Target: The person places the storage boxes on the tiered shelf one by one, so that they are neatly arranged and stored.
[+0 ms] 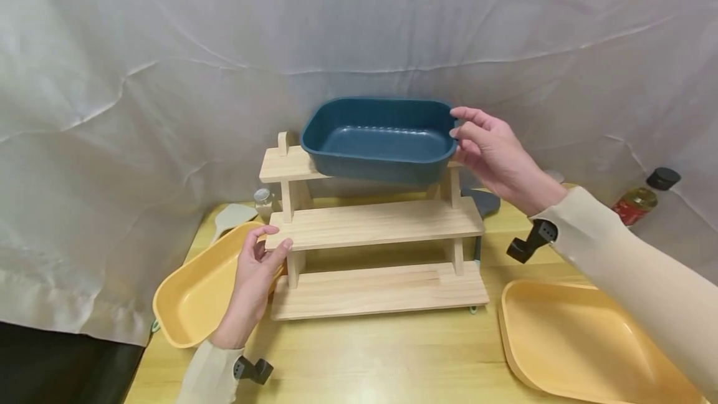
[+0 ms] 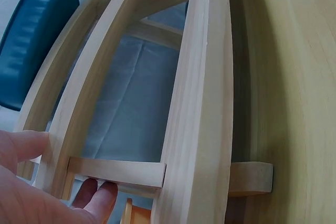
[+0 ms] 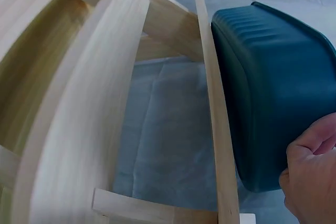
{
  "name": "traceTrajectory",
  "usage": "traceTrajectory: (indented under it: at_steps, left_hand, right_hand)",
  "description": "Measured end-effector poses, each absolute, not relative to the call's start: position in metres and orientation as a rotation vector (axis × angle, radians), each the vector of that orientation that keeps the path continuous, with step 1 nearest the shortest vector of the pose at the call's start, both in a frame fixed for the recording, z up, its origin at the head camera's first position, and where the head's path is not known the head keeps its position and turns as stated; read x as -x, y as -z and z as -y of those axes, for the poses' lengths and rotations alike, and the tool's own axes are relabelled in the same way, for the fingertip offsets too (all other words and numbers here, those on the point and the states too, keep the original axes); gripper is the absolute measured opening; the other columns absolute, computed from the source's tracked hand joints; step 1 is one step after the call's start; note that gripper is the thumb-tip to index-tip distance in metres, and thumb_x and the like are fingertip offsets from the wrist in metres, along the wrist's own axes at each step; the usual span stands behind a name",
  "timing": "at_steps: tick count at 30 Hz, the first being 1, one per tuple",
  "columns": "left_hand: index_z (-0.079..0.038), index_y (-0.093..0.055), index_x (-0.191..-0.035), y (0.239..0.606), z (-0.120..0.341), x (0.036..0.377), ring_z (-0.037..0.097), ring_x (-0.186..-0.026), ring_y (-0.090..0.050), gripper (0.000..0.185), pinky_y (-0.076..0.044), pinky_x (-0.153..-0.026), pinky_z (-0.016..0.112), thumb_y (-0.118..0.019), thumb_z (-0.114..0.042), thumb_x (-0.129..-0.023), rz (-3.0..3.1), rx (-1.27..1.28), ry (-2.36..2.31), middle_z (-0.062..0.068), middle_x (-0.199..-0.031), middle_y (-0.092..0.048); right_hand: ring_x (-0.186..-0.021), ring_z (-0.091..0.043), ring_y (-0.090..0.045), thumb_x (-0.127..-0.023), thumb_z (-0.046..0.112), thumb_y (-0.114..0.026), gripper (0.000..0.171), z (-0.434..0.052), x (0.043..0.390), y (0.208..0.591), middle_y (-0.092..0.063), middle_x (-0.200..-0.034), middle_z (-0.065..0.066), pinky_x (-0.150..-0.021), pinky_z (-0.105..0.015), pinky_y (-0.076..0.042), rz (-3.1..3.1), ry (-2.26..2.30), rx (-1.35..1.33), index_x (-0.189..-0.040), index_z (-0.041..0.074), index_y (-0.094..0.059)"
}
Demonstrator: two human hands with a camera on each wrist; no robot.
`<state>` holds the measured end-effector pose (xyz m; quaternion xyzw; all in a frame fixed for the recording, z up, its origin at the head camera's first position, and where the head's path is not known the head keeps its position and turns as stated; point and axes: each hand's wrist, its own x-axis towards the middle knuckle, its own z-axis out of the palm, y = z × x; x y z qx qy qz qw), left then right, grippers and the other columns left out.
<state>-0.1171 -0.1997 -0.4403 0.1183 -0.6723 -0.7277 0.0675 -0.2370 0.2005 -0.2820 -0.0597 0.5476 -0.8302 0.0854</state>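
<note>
The right hand (image 1: 493, 154) is holding the right end of the blue tub (image 1: 378, 139), fingers on the rim and thumb at the wall; the palm side is hidden. The tub is sitting tilted on the top step of the wooden rack (image 1: 373, 235), partly covering it. The left hand (image 1: 255, 273) is gripping the left end of the middle step, thumb on top, fingers underneath, and is hiding part of the yellow tray (image 1: 191, 295). Another yellow tray (image 1: 583, 341) at the right is cut off by the frame edge.
</note>
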Motion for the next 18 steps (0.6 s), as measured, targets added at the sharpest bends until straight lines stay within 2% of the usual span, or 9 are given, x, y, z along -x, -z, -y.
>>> traceTrajectory:
  at_steps: [5, 10, 18]
  left_hand:
    - [-0.01, -0.054, -0.133, 0.437, 0.199, 0.119, 0.01, -0.082, -0.058, 0.038, -0.05, -0.076, 0.027, -0.078, -0.008, -0.103, 2.027, -0.353, 2.192, 0.001, -0.101, -0.055]
    - [-0.01, -0.055, -0.132, 0.437, 0.198, 0.12, 0.009, -0.081, -0.058, 0.037, -0.05, -0.076, 0.026, -0.077, -0.007, -0.103, 2.01, -0.349, 2.19, 0.001, -0.1, -0.055]
    - [-0.01, -0.055, -0.132, 0.438, 0.198, 0.118, 0.009, -0.081, -0.058, 0.036, -0.051, -0.076, 0.026, -0.077, -0.006, -0.103, 2.006, -0.36, 2.187, 0.001, -0.101, -0.055]
  right_hand:
    - [-0.074, -0.015, -0.063, -0.108, -0.003, -0.055, 0.03, -0.195, 0.251, 0.284, -0.057, -0.108, -0.008, -0.068, -0.02, -0.056, -1.677, 2.434, 0.194, -0.138, -0.002, -0.048]
    - [-0.074, -0.014, -0.063, -0.109, -0.001, -0.057, 0.025, -0.194, 0.255, 0.286, -0.061, -0.102, -0.007, -0.069, -0.02, -0.056, -1.707, 2.418, 0.192, -0.134, -0.001, -0.053]
    - [-0.079, -0.016, -0.047, -0.11, 0.014, -0.064, 0.032, -0.191, 0.228, 0.281, -0.05, -0.107, -0.006, -0.071, -0.026, -0.053, -1.978, 2.269, 0.179, -0.139, 0.006, -0.055]
